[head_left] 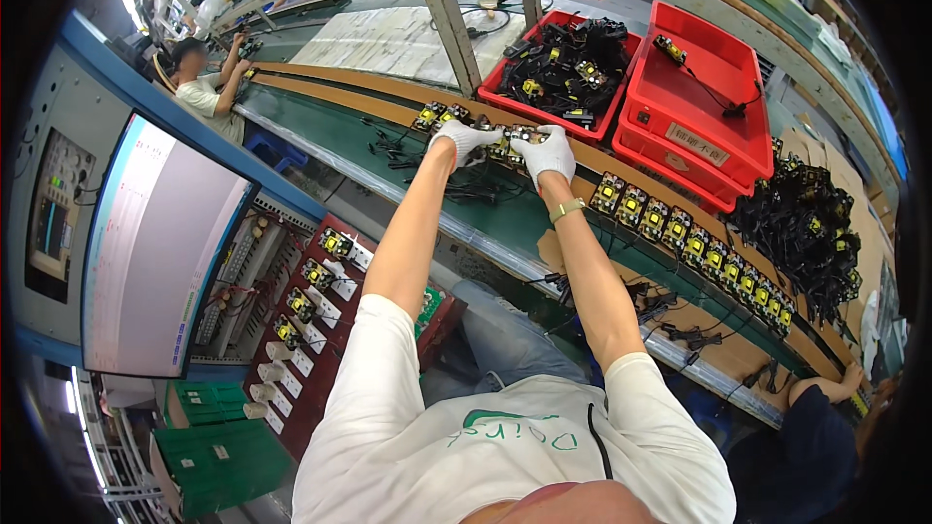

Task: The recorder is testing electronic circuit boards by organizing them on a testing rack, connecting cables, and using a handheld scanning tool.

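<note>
Both of my hands wear white gloves and reach out over the long bench. My left hand (pixel 463 142) is closed at the left end of a small group of circuit boards (pixel 503 143) with yellow transformers. At the group's right end, my right hand (pixel 549 154) has its fingers curled on a board's edge. The gloves partly hide the boards between them. A couple more boards (pixel 428 116) stand just left of my left hand. Black cables (pixel 476 186) hang and lie below the group. Farther right, a row of several similar boards (pixel 693 245) lines the brown strip.
Behind the bench stand a red bin (pixel 614 141) of cabled boards and stacked red trays (pixel 641 157). A heap of black cables (pixel 806 223) lies at right. On my left are a monitor (pixel 155 252) and a dark red socket panel (pixel 320 369) holding boards. People (pixel 209 92) sit along the bench.
</note>
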